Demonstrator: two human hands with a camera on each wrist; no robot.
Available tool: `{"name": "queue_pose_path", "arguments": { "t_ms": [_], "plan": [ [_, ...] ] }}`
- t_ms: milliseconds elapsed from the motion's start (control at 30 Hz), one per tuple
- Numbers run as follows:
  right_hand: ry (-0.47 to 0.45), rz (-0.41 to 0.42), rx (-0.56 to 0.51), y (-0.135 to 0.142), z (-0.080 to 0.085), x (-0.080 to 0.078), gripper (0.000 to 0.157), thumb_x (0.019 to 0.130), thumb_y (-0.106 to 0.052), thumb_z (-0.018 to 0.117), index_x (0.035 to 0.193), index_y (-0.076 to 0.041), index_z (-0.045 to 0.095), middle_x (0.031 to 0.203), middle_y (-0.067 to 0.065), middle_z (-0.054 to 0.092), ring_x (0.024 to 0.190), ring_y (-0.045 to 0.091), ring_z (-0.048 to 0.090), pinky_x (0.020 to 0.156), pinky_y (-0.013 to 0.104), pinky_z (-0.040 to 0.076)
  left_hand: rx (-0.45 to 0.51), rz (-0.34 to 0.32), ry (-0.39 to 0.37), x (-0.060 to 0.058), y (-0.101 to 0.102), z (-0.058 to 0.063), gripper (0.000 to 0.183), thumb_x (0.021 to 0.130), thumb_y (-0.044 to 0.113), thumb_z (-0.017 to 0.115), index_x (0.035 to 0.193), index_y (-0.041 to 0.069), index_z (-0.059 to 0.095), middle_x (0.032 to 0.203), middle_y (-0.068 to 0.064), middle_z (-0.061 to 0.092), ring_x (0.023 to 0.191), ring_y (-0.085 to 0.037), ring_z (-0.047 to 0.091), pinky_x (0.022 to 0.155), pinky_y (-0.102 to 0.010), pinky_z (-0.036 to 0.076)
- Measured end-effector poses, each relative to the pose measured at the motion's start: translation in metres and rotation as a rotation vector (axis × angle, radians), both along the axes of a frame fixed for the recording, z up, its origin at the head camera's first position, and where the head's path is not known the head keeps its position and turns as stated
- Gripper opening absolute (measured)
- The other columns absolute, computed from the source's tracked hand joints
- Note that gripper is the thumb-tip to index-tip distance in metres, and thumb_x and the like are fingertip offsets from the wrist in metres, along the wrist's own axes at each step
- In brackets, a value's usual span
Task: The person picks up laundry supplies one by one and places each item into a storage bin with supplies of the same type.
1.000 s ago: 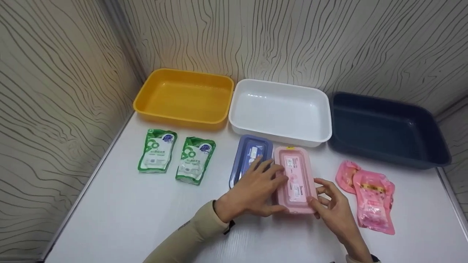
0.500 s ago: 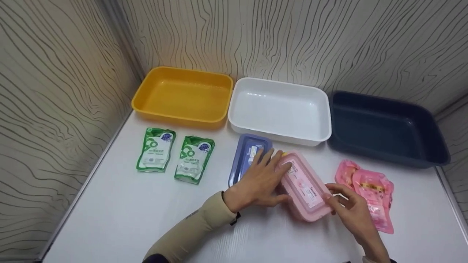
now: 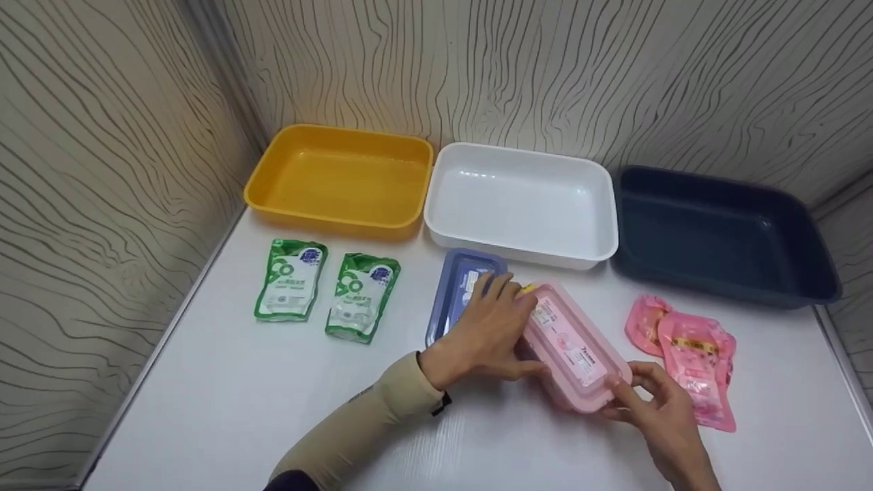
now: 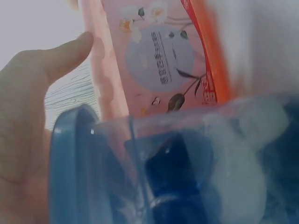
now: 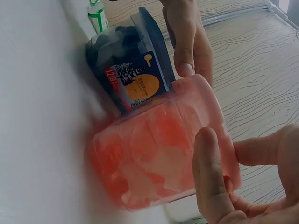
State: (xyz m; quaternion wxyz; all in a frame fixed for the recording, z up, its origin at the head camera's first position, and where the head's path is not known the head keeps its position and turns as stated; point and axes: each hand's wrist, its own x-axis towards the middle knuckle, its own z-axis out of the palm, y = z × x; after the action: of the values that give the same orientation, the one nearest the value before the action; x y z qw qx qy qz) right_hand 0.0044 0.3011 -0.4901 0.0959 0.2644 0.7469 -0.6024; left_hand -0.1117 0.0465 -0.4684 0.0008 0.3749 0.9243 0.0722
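A clear box with a pink lid [image 3: 569, 344] and pink and white pods inside sits slantwise on the white table. My right hand [image 3: 660, 414] pinches its near right corner, thumb on the lid. On its left side lies my left hand [image 3: 477, 334], with the index finger near the far left corner and the thumb along the lid's edge. Partly hidden beneath that hand is a matching box with a blue lid [image 3: 448, 296]. The right wrist view shows the pink box's side [image 5: 145, 154] beside the blue box's printed label [image 5: 135, 81].
Behind the boxes stand a yellow tray [image 3: 341, 221], a white tray [image 3: 525, 252] and a dark blue tray [image 3: 723, 290]. Two green-and-white pouches [image 3: 290, 281] lie on the left. Overlapping pink pouches [image 3: 699, 375] lie close beyond the right hand. Patterned walls rise behind and left.
The pink-lidded box has turned, its near end swinging to the right with my right hand. My left hand has stayed near its left side, the fingers now more bent. Trays and pouches stay put.
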Motion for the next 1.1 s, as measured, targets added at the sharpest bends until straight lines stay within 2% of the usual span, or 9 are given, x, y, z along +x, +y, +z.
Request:
{"name": "queue_pose_path", "arguments": {
  "t_ms": [133, 333, 433, 567, 633, 767, 933, 1000, 1100],
  "plan": [
    [0.03, -0.03, -0.013, -0.001, 0.0, 0.002, 0.046, 0.107, -0.018, 0.067, 0.145, -0.002, 0.047, 0.115, 0.005, 0.058, 0.087, 0.018, 0.073, 0.082, 0.031, 0.066, 0.053, -0.002, 0.002, 0.0, 0.002, 0.0, 0.11, 0.077, 0.086, 0.072, 0.155, 0.013, 0.044, 0.142, -0.007, 0.059, 0.137, -0.027, 0.048, 0.126, -0.052, 0.033],
    [0.027, -0.068, -0.024, -0.001, 0.002, 0.003, 0.042, 0.108, -0.018, 0.063, 0.143, -0.004, 0.044, 0.115, 0.004, 0.055, 0.087, 0.016, 0.07, 0.079, 0.029, 0.066, 0.136, -0.001, -0.033, -0.001, 0.003, 0.004, 0.11, 0.073, 0.082, 0.079, 0.152, 0.012, 0.046, 0.142, -0.008, 0.058, 0.13, -0.026, 0.052, 0.116, -0.046, 0.043],
    [0.033, -0.093, -0.061, 0.002, 0.006, 0.001, 0.038, 0.108, -0.021, 0.065, 0.138, -0.009, 0.046, 0.116, -0.001, 0.058, 0.088, 0.017, 0.071, 0.078, 0.028, 0.065, 0.219, -0.018, -0.094, -0.004, 0.003, 0.008, 0.103, 0.073, 0.075, 0.085, 0.146, 0.012, 0.048, 0.138, -0.007, 0.057, 0.121, -0.022, 0.055, 0.11, -0.038, 0.049],
    [0.049, -0.077, -0.147, 0.007, 0.009, -0.001, 0.029, 0.109, -0.021, 0.064, 0.131, -0.01, 0.048, 0.115, -0.008, 0.067, 0.088, 0.02, 0.073, 0.077, 0.028, 0.065, 0.338, -0.059, -0.224, -0.01, 0.001, 0.014, 0.097, 0.073, 0.059, 0.094, 0.143, 0.011, 0.047, 0.134, -0.007, 0.053, 0.111, -0.015, 0.056, 0.103, -0.026, 0.054],
    [0.066, -0.052, -0.177, 0.009, 0.011, -0.002, 0.024, 0.11, -0.019, 0.061, 0.129, -0.009, 0.049, 0.112, -0.009, 0.072, 0.087, 0.02, 0.074, 0.075, 0.028, 0.065, 0.373, -0.076, -0.277, -0.013, -0.001, 0.017, 0.098, 0.074, 0.054, 0.096, 0.144, 0.009, 0.045, 0.136, -0.008, 0.052, 0.111, -0.014, 0.056, 0.103, -0.024, 0.055],
    [0.109, -0.027, -0.221, 0.008, 0.013, -0.005, 0.019, 0.111, -0.014, 0.055, 0.128, -0.006, 0.053, 0.11, -0.004, 0.076, 0.083, 0.022, 0.073, 0.071, 0.027, 0.064, 0.419, -0.116, -0.321, -0.021, -0.003, 0.025, 0.1, 0.074, 0.048, 0.098, 0.147, 0.006, 0.045, 0.142, -0.012, 0.05, 0.117, -0.017, 0.056, 0.109, -0.026, 0.052],
    [0.121, -0.03, -0.309, 0.007, 0.018, -0.01, 0.021, 0.113, -0.019, 0.053, 0.133, -0.016, 0.06, 0.119, -0.004, 0.076, 0.082, 0.02, 0.07, 0.073, 0.023, 0.061, 0.469, -0.15, -0.362, -0.035, -0.003, 0.037, 0.101, 0.075, 0.043, 0.098, 0.15, 0.004, 0.043, 0.148, -0.014, 0.05, 0.125, -0.019, 0.053, 0.114, -0.027, 0.047],
    [0.155, -0.025, -0.356, 0.007, 0.021, -0.012, 0.022, 0.113, -0.018, 0.051, 0.131, -0.021, 0.064, 0.12, -0.003, 0.077, 0.082, 0.019, 0.07, 0.072, 0.022, 0.061, 0.485, -0.131, -0.421, -0.039, -0.002, 0.041, 0.104, 0.078, 0.041, 0.097, 0.156, 0.005, 0.038, 0.153, -0.014, 0.048, 0.131, -0.019, 0.052, 0.119, -0.029, 0.044],
    [0.253, -0.011, -0.421, 0.006, 0.027, -0.017, 0.026, 0.114, -0.013, 0.048, 0.123, -0.022, 0.07, 0.116, 0.001, 0.078, 0.078, 0.019, 0.072, 0.07, 0.023, 0.062, 0.523, -0.064, -0.551, -0.043, 0.002, 0.046, 0.116, 0.081, 0.043, 0.093, 0.166, 0.008, 0.023, 0.164, -0.013, 0.04, 0.143, -0.021, 0.047, 0.126, -0.037, 0.038]
  ]
}}
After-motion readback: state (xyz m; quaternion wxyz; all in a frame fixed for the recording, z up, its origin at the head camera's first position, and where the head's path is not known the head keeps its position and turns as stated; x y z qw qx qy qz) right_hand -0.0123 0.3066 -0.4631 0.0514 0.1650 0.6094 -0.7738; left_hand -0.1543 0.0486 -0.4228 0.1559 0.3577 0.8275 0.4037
